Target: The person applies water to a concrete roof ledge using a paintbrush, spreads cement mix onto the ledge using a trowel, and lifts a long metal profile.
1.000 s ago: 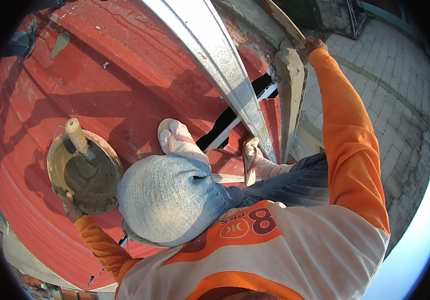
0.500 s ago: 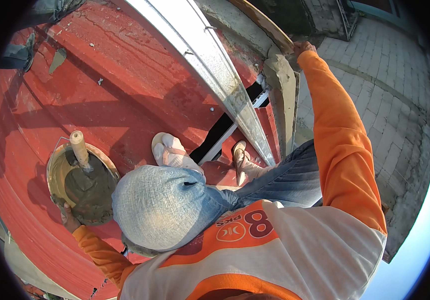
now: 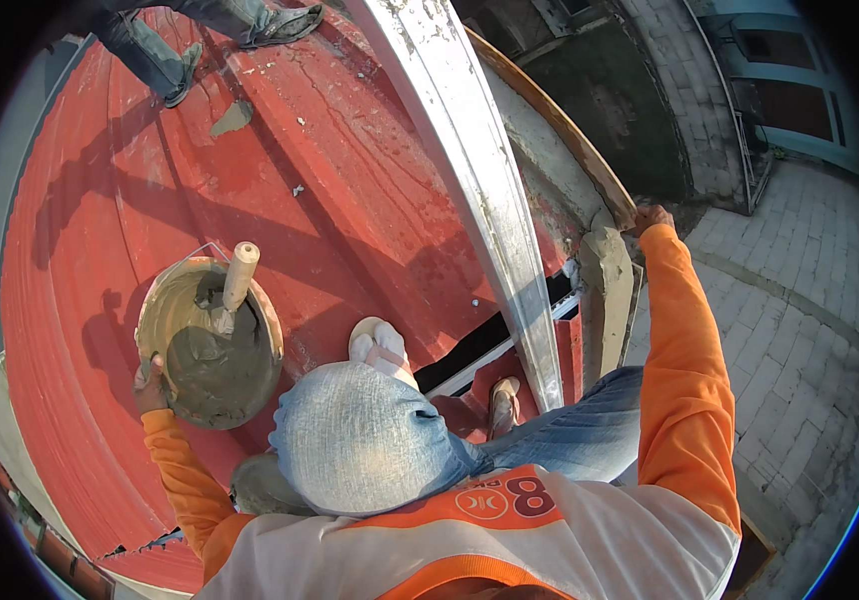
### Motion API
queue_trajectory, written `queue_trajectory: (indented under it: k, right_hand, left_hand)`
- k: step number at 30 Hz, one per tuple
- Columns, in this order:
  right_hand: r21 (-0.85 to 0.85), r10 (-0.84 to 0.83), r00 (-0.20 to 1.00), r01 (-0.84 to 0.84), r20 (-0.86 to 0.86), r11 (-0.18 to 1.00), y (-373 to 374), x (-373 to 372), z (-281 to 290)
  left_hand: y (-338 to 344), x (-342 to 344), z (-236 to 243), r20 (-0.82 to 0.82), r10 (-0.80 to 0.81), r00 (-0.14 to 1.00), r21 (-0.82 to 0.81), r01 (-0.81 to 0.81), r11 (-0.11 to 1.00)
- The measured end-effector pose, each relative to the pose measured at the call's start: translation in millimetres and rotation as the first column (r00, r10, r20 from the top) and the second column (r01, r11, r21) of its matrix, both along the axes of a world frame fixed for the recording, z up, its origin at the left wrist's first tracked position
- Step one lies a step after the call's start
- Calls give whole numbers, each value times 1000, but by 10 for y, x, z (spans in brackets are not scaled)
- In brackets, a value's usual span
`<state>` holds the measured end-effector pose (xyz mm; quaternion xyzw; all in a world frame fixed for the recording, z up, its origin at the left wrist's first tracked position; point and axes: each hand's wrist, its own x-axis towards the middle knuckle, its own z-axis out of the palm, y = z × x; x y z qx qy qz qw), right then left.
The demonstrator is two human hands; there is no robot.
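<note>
At the left, my left hand [image 3: 152,388] grips the near left side of a bucket [image 3: 146,312], its thumb at the rim. Grey wet mortar [image 3: 215,370] lies in the bucket. A trowel with a thick wooden handle [image 3: 241,274] stands tilted in it, its blade mostly sunk. My right arm is stretched out to the far right. There my right hand [image 3: 653,220] is closed round the near end of a long thin wooden board [image 3: 590,160]. The board runs along the outer side of a cement ledge [image 3: 542,150], and rough mortar [image 3: 605,285] sits beside my hand.
A shiny metal channel [image 3: 480,170] lies slanting across the red metal roof [image 3: 350,220]. Beside it is a dark gap [image 3: 465,352]. Another person's legs [image 3: 150,60] stand at the far left. Grey paving [image 3: 780,350] shows below at the right.
The view has swung, so everything sits further right and lower, and more of the other person's legs shows. Both my hands keep their hold on the bucket and the board.
</note>
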<state>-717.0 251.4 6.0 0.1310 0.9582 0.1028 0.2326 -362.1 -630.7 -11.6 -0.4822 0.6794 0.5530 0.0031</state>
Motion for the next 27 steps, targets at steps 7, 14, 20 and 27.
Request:
queue_trajectory:
  k: [7,14,20,27]
  right_hand:
    - [-90,15,1000,-16,-15,996,69,51,71]
    - [-81,15,999,-17,-29,997,94,44,43]
    - [-83,53,998,-55,-27,995,183,8,26]
    - [-133,-9,997,-1,-73,991,86,48,59]
  left_hand:
    - [229,-202,129,-92,20,996,87,-12,996]
    - [297,-188,162,-100,72,992,67,-66,996]
    - [439,-301,297,-122,49,991,62,-41,997]
    - [379,-226,232,-151,62,987,85,-50,995]
